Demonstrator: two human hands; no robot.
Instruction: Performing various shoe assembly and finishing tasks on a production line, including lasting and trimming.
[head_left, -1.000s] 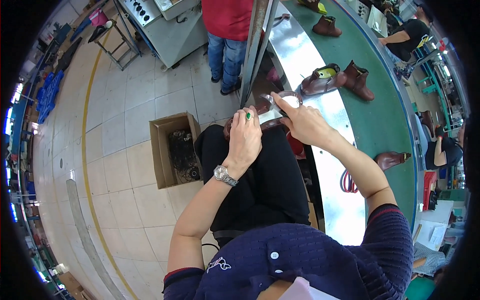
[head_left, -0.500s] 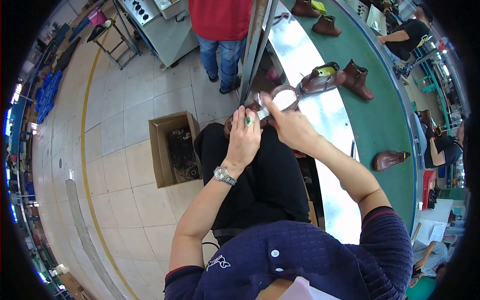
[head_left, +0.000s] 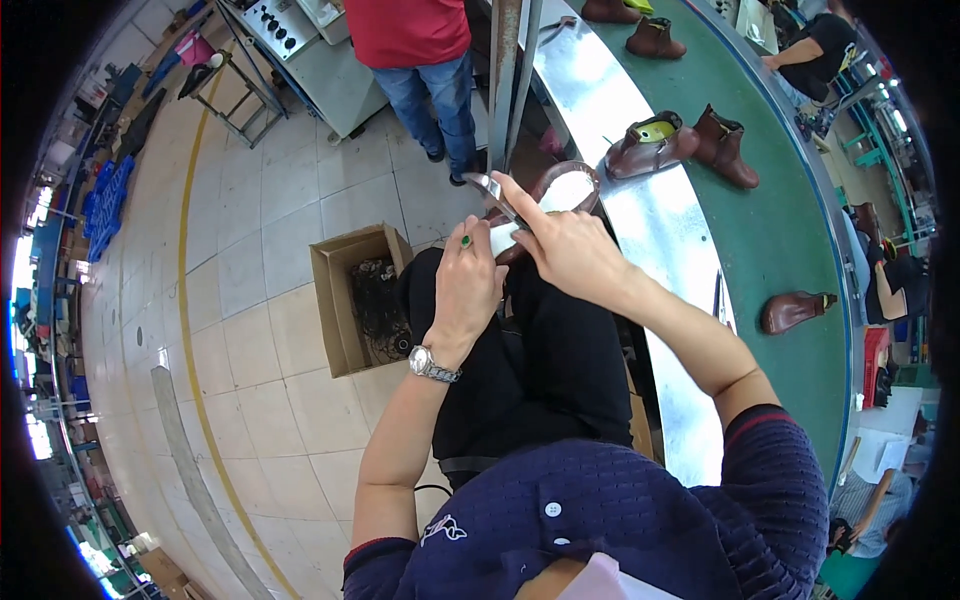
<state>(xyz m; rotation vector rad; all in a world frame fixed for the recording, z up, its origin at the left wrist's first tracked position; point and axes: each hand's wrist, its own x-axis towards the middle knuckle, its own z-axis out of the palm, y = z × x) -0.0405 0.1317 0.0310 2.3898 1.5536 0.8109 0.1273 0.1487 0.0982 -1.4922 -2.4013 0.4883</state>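
A brown leather shoe (head_left: 545, 182) lies bottom up over my lap, with pale white patches on its underside. My left hand (head_left: 466, 290) has its fingers bent against the shoe's near end; a green-stoned ring and a wristwatch (head_left: 432, 365) are on it. Above the shoe, my right hand (head_left: 575, 250) grips a silvery metal hand tool (head_left: 488, 190) whose head points away to the left. The hand covers much of the tool, so its exact kind is hard to make out.
A cardboard box (head_left: 340, 318) holding dark scraps stands on the floor at my left. To my right runs a metal ledge (head_left: 672, 240) beside a green conveyor (head_left: 775, 250) with several brown boots. A metal post (head_left: 503, 90) and a person in red (head_left: 410, 35) are ahead.
The tool in my right hand, blurred before, now shows more clearly, raised farther left over the shoe. My left hand has shifted slightly left. The person in red appears farther left.
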